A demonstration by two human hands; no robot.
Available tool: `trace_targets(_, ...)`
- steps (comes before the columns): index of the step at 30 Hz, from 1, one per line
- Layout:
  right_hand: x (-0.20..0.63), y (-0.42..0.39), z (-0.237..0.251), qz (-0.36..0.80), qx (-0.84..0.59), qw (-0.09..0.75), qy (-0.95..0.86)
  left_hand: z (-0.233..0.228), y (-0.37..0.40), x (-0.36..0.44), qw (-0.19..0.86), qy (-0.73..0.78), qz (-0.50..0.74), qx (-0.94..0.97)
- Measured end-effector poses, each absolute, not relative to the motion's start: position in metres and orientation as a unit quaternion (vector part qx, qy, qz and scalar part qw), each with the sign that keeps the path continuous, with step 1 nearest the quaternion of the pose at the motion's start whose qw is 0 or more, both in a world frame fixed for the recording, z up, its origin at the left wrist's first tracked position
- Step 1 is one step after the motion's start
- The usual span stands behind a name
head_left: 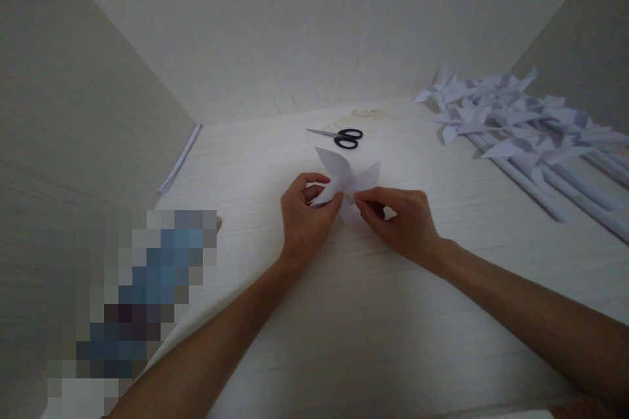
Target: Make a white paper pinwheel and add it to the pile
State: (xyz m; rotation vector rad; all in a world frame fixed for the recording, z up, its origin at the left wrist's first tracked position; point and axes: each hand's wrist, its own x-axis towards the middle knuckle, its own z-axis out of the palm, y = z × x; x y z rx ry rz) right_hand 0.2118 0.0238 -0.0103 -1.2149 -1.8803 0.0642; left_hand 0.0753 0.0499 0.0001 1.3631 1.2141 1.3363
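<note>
So I've got the folded white paper pinwheel (346,183) pinched between both hands: left hand (304,213) on its left side, right hand (403,222) on its right, fingers closed.

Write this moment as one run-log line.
left hand: holds white folded paper pinwheel | right hand: pinches its centre | black-handled scissors: behind | finished white paper pinwheels: far right

Folded paper piece (346,178): plain white. Scissors (341,137): black handles, pale grey blades. Pile of paper pinwheels (521,124): white with lilac-grey shading, on white rolled sticks. Rolled strip (181,157): white. Tabletop (344,314): off-white, faint woodgrain pattern. Side panels (73,111): beige-grey.
</note>
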Motion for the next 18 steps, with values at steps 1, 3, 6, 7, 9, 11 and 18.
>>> trace_targets(1,0.2118,0.0241,-0.0105,0.027,-0.489,0.436,-0.755,0.0003,0.0498,0.0753,0.426,0.487,0.534,0.545)
trace_targets(3,0.2118,0.0247,-0.0109,0.026,-0.491,0.437,-0.753,0.0005,0.0496,0.0753,0.424,0.490,0.530,0.547)
trace_targets(6,0.2120,0.0256,-0.0111,0.030,-0.501,0.428,-0.752,-0.0002,0.0490,0.0750,0.407,0.495,0.524,0.561)
trace_targets(7,0.2121,0.0258,-0.0111,0.037,-0.507,0.421,-0.751,-0.0007,0.0488,0.0749,0.398,0.496,0.522,0.568)
trace_targets(9,0.2123,0.0261,-0.0111,0.052,-0.520,0.404,-0.751,-0.0017,0.0485,0.0748,0.382,0.493,0.522,0.582)
trace_targets(11,0.2124,0.0262,-0.0110,0.062,-0.526,0.391,-0.753,-0.0025,0.0483,0.0748,0.371,0.492,0.523,0.589)
trace_targets(18,0.2108,0.0252,-0.0093,0.043,-0.507,0.422,-0.750,-0.0029,0.0488,0.0746,0.368,0.485,0.522,0.597)
